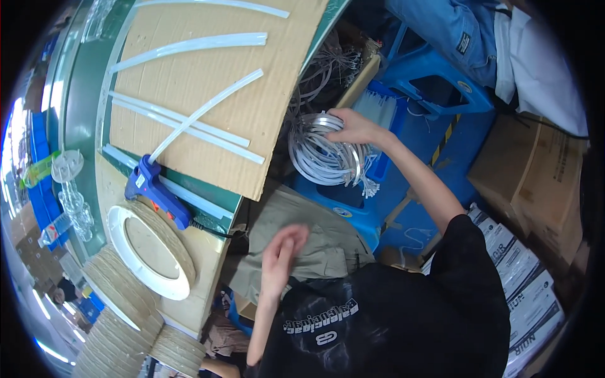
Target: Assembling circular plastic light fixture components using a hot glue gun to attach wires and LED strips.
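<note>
My right hand (pixel 356 128) is closed on the upper edge of a bundle of coiled white cables (pixel 324 154), its thumb and fingers pinching the loops. Small white ends (pixel 370 187) hang from the bundle's lower right. The coils are above a blue stool and beside my lap. Over the grey-green cloth on my lap is my left hand (pixel 285 251), smeared by motion, near no object. To its left, a blue glue gun (pixel 157 194) lies at the table edge with a long translucent glue stick (pixel 205 116) in its back end.
More glue sticks (pixel 195 45) lie on a cardboard sheet (pixel 233 151) on the green table. Twine spools (pixel 179 291) stand at the lower left. Dark cables (pixel 331 66) fill a box beyond the table. A blue stool (pixel 441 79), another person's jeans (pixel 450 31) and cartons (pixel 526 176) are at right.
</note>
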{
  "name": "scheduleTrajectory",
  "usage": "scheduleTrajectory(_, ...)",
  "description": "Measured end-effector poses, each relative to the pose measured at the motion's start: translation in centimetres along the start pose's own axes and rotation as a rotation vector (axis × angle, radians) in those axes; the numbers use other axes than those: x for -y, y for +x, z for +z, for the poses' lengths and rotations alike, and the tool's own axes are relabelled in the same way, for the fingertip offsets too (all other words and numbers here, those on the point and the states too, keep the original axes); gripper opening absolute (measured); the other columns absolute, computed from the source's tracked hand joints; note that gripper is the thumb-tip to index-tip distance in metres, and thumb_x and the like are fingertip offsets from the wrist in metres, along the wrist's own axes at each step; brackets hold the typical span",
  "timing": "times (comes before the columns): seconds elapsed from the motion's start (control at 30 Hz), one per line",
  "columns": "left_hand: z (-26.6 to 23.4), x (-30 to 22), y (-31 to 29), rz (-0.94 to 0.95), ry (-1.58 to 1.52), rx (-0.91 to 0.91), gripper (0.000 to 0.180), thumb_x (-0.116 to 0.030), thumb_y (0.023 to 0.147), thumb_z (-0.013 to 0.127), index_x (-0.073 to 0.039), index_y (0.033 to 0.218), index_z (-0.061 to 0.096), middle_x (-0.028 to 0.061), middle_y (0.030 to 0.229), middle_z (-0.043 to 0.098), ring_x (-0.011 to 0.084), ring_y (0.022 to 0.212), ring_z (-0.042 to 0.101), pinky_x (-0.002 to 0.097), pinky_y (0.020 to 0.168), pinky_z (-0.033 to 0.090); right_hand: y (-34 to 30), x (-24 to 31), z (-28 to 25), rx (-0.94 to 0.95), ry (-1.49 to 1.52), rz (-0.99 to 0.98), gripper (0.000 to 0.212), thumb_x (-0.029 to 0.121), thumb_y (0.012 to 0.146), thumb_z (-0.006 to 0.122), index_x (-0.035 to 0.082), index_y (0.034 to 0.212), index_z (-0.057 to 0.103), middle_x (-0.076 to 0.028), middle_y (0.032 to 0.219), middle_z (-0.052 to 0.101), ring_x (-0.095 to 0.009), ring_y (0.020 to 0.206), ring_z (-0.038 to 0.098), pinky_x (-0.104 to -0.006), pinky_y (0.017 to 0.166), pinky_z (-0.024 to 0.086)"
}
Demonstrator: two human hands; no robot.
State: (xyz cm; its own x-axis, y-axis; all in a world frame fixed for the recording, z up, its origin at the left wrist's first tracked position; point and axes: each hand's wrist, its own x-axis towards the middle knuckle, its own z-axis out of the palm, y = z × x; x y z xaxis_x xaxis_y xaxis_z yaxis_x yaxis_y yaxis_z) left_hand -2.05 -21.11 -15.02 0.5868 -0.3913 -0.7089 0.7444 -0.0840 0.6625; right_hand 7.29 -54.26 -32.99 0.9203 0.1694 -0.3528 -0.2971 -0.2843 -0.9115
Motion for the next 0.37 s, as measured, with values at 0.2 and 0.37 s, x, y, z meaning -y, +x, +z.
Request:
scheduleTrajectory(0.2, -0.2, 0.9, 22.0, 0.310, 0.304, -0.403, 0.050, -0.030, 0.099, 0.061, 0.006, 0.132, 0.058, 0.0149, 0.133, 0.062, 0.0216, 0.122, 0.057, 0.0329, 0.104, 0.043, 0.6, -0.2, 0.7, 0.007, -0.088, -0.062, 0.041, 0.017, 0.080, 0.072, -0.002, 0.115, 0.062, -0.013, 0.103, 0.070, -0.018, 0.096, 0.065, -0.0310, 0.085, 0.052)
scheduleTrajectory(0.37, -5.0, 2.1, 27.6, 0.442, 0.302, -0.154, 0.047, -0.031, 0.092, 0.069, 0.003, 0.125, 0.064, 0.0156, 0.125, 0.065, 0.0228, 0.113, 0.061, 0.0351, 0.099, 0.046, 1.6, -0.8, 0.9, 0.100, 0.032, -0.040, 0.046, 0.016, 0.081, 0.071, -0.001, 0.122, 0.060, -0.012, 0.108, 0.069, -0.019, 0.102, 0.064, -0.0302, 0.091, 0.050)
